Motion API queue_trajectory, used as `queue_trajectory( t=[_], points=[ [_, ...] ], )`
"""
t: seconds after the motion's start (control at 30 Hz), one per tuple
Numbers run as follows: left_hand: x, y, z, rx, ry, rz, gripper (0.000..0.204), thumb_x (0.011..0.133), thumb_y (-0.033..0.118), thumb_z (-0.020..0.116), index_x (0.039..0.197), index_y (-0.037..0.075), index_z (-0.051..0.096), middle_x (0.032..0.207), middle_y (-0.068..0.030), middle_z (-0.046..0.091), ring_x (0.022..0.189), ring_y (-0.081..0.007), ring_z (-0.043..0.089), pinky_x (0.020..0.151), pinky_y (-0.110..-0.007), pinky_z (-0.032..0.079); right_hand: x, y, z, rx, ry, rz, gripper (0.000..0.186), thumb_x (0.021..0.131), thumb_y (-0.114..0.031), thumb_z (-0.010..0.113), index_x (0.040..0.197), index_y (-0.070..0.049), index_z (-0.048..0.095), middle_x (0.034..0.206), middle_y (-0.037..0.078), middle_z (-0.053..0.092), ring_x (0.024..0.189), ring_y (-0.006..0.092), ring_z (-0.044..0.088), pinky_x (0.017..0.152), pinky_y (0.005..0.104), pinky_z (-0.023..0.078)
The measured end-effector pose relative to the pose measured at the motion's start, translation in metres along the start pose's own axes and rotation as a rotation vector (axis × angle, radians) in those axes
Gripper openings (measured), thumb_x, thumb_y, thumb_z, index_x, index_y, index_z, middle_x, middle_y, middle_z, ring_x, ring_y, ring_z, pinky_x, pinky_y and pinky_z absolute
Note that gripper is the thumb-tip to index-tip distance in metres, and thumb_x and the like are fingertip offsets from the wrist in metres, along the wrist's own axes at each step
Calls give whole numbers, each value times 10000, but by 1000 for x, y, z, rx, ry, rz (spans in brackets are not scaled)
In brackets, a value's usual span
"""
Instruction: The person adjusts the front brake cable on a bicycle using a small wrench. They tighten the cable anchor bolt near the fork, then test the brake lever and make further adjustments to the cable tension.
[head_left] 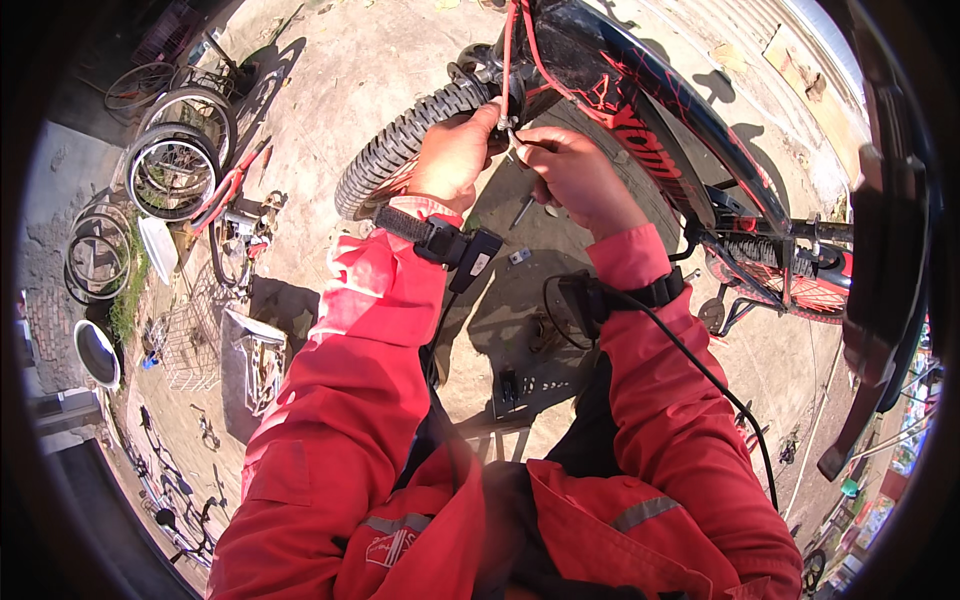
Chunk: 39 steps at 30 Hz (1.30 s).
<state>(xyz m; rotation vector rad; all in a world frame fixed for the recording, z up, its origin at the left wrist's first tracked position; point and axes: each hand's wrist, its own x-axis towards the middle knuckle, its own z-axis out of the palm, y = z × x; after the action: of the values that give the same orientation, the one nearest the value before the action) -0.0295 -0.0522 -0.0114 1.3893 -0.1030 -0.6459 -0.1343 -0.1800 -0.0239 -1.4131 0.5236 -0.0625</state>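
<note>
Both my hands meet at the front end of a black and red bicycle (640,100), close to its knobbly tyre (385,150). My left hand (450,155) is closed, thumb and fingers pinching around the lower end of a red cable (506,65), where a small metal fitting (504,124) shows. Just right of that fitting, my right hand (575,180) is closed in a pinch. A thin dark thing sticks out between its thumb and forefinger, too small to name. Fingers partly hide what lies between the hands.
Below my hands, small parts and a dark perforated plate (545,386) lie on the ground. Loose wheels (172,170), a wire basket (190,345) and a white-rimmed basin (97,354) are at the left. A large dark object (885,250) stands close at the right.
</note>
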Motion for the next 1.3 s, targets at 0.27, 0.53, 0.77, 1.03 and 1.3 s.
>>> queue_trajectory(
  t=[0.27, 0.53, 0.77, 1.03, 1.3],
  points=[
    [-3, 5, 1, 22, 26, -35, 316, 950, 282, 710, 1035, -22, 739, 899, -61, 716, 705, -136, 614, 618, -296, 455, -5, -7, 0, -59, 5, 28, 249, 1008, -142, 583, 1217, -29, 659, 872, 4, 624, 518, 80, 546, 435, 248, 363],
    [-6, 6, 3, -51, 10, -24, 297, 960, 268, 701, 1020, -20, 737, 871, -44, 694, 700, -123, 579, 635, -291, 459, -5, 4, -7, -246, -31, -105, 306, 1021, -132, 534, 1278, 13, 614, 831, 20, 634, 582, 90, 596, 495, 255, 436],
    [-3, 3, 2, -28, 7, -30, 311, 974, 268, 680, 1053, -28, 735, 909, -50, 704, 730, -119, 589, 657, -289, 466, -2, 8, -19, -411, 14, -211, 310, 1030, -147, 536, 1272, 30, 612, 797, 38, 669, 622, 103, 630, 536, 264, 476],
    [-1, 1, 1, -14, -2, -18, 337, 975, 282, 680, 1078, -35, 731, 920, -51, 708, 738, -120, 594, 649, -288, 465, -1, 11, -16, -296, -13, -217, 318, 1028, -130, 561, 1310, 12, 591, 993, 49, 683, 749, 121, 699, 591, 265, 523],
    [5, -5, 0, -46, -31, -15, 319, 974, 275, 684, 1071, -24, 736, 902, -43, 714, 729, -108, 588, 632, -281, 450, 17, 31, -27, -64, -40, -160, 303, 1007, -59, 573, 1305, -6, 594, 963, 42, 672, 774, 128, 680, 630, 269, 523]
  ],
)
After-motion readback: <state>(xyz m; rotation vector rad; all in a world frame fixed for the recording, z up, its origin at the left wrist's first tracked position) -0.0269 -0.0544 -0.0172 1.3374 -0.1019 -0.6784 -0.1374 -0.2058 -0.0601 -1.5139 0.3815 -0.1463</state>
